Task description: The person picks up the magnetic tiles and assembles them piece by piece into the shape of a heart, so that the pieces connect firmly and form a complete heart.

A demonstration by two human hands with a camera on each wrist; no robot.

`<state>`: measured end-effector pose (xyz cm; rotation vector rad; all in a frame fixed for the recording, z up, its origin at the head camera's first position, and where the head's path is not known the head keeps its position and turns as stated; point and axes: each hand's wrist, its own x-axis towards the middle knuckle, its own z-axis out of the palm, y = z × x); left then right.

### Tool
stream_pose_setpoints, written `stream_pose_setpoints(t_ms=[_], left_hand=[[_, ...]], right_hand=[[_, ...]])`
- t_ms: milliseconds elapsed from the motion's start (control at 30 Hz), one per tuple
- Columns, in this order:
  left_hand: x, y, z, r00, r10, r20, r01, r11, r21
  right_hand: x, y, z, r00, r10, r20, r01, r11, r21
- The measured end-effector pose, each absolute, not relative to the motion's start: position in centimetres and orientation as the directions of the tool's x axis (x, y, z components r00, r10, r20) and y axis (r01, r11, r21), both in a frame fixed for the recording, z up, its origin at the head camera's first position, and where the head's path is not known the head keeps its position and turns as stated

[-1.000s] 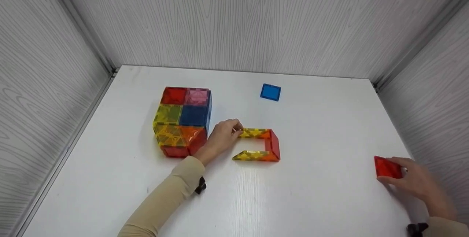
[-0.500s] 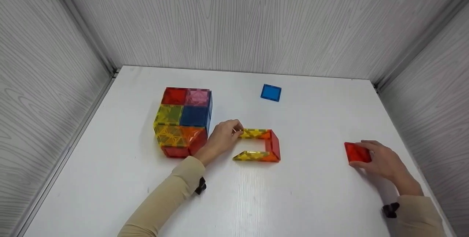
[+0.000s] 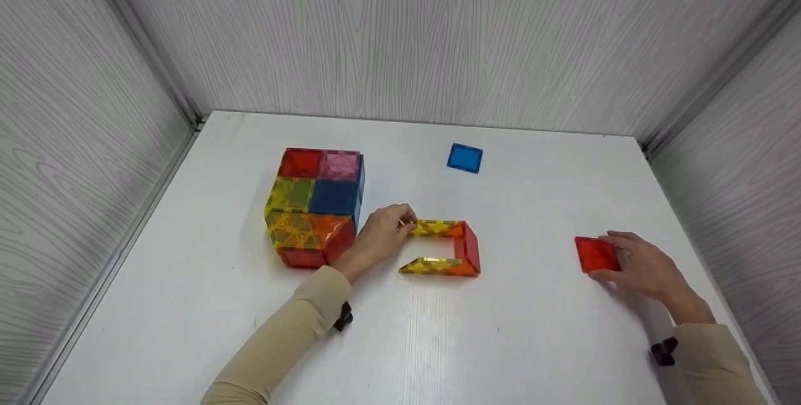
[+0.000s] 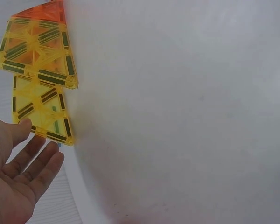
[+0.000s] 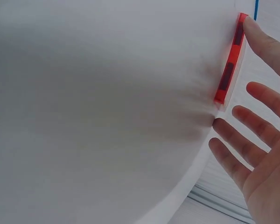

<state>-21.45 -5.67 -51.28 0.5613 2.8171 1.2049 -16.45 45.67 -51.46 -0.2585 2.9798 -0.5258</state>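
Observation:
In the head view my left hand (image 3: 380, 233) pinches the left end of a yellow magnetic tile (image 3: 435, 228). That tile is the far side of a standing frame, which has a red tile (image 3: 471, 248) at the right and a yellow and orange near side (image 3: 438, 266). The left wrist view shows my thumb and a fingertip at the corner of the yellow tile (image 4: 39, 109). Farther right, my right hand (image 3: 647, 270) holds a red square magnetic tile (image 3: 596, 255) between thumb and fingers. Seen edge-on in the right wrist view, the red tile (image 5: 231, 60) has my thumb at its top.
A multicoloured block of magnetic tiles (image 3: 313, 205) stands left of my left hand, close to it. Toward the back lies a blue square tile (image 3: 465, 158). Grey wood-grain panels (image 3: 400, 35) enclose the white table (image 3: 438, 342) at the back and sides.
My right hand has carried the red square tile leftward and a little toward the back, slowing in the last half second. My left hand keeps its place on the yellow tile.

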Motion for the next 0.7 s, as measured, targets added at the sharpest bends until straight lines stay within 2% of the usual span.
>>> stream_pose_setpoints(t_ms=[433,700], left_hand=[[-21.4,-5.5,-51.2,-0.933,0.346,0.102,0.314,0.64,0.701],[-21.4,-5.5,-51.2,-0.932,0.346,0.105,0.314,0.632,0.709]], right_hand=[[-17.5,44.2,-51.8,-0.969,-0.238,-0.067,-0.201,0.918,-0.343],[-18.3,41.3,-52.0,-0.943,-0.33,0.035,-0.329,0.917,-0.224]])
